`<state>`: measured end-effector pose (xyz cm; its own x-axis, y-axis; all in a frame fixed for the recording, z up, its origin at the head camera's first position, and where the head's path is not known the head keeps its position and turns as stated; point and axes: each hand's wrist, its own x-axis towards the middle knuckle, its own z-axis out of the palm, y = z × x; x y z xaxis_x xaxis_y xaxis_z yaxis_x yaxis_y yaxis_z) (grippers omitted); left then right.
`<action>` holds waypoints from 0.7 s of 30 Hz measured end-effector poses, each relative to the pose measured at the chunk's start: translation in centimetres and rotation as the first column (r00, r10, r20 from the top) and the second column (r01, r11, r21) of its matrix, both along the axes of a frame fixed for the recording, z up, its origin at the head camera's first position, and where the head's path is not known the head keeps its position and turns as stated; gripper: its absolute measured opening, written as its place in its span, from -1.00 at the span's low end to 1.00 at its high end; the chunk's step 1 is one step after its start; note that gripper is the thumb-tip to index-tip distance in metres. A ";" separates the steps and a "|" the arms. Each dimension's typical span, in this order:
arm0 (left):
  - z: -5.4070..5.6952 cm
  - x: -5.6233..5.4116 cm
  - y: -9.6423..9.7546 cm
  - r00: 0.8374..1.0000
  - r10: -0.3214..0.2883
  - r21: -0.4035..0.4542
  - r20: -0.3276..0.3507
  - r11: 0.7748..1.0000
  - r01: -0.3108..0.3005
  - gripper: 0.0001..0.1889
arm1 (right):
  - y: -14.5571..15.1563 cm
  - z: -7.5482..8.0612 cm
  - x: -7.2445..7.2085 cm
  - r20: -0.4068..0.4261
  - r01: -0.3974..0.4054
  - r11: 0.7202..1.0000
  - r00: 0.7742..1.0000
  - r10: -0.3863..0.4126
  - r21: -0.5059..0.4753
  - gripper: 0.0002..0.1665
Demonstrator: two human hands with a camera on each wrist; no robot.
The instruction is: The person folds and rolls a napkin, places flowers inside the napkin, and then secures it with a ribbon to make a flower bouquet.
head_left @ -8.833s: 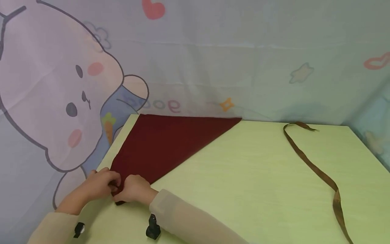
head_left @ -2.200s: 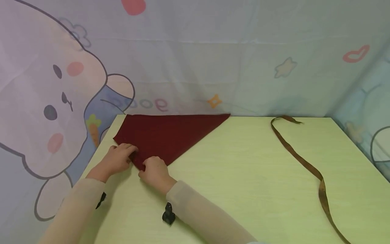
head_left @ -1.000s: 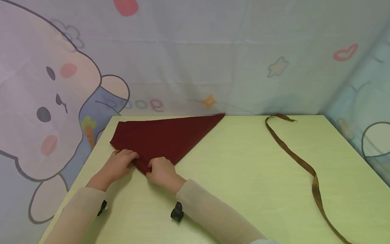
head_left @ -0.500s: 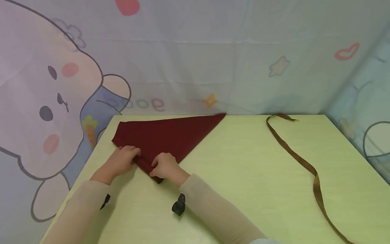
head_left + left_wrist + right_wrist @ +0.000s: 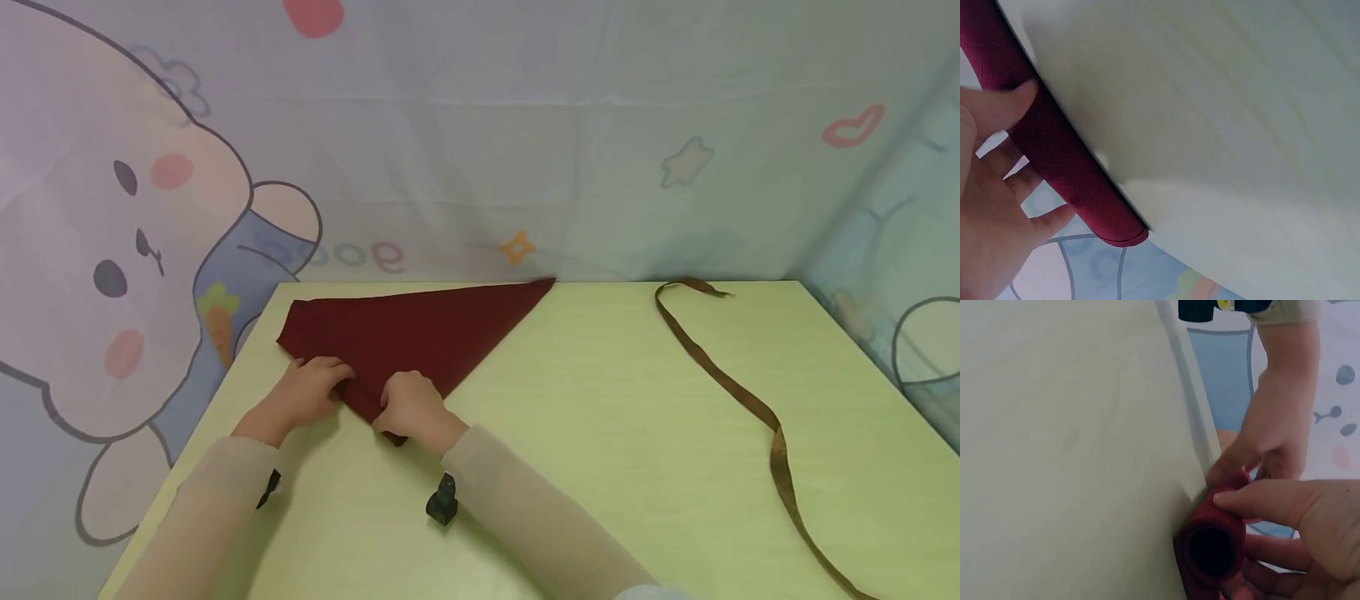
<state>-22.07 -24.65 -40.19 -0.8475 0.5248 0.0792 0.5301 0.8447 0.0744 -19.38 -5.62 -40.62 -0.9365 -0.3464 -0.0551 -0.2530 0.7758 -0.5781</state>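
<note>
A dark red cloth (image 5: 408,333) lies on the table's left part, its near edge rolled into a tube. In the left wrist view the rolled edge (image 5: 1082,178) runs past the thumb, which presses on it while the other fingers sit on its far side. My left hand (image 5: 303,396) grips the roll left of its middle. Near its right end my right hand (image 5: 412,408) holds it, thumb on one side and fingers curled round the other. The right wrist view shows the hollow end of the roll (image 5: 1215,515) beside the thumb.
A long brown ribbon (image 5: 720,379) winds down the right part of the pale yellow-green table (image 5: 600,467). Behind the table hangs a printed curtain (image 5: 465,150) with a cartoon animal at left. A small black device (image 5: 442,500) is at the right wrist.
Since the oldest frame, the cloth's near corner has been rolled away from me, and both hands have moved farther back and right. Over the last half second they shift only slightly.
</note>
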 end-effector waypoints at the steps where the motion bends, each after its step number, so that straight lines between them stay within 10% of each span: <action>1: 0.0 -0.1 0.1 1.000 0.009 -0.001 0.014 1.000 -0.009 -0.68 | 0.1 0.0 -0.3 0.023 -0.006 1.000 1.000 0.006 -0.009 -0.50; 6: 0.2 -0.2 0.2 0.999 0.035 -0.019 0.030 0.999 -0.034 -0.69 | 0.8 0.0 -1.5 0.086 -0.043 0.999 0.995 0.046 -0.032 -0.84; 13: 0.2 0.0 0.4 1.000 0.019 -0.083 0.003 0.996 -0.019 -0.69 | 2.0 0.3 -2.2 0.114 -0.115 0.992 0.986 0.119 -0.044 -0.81; 21: 0.4 2.2 0.9 1.000 -0.016 -0.065 0.014 0.998 0.016 -0.77 | 3.7 0.3 -1.7 0.259 -0.143 0.986 0.953 0.159 -0.079 -0.89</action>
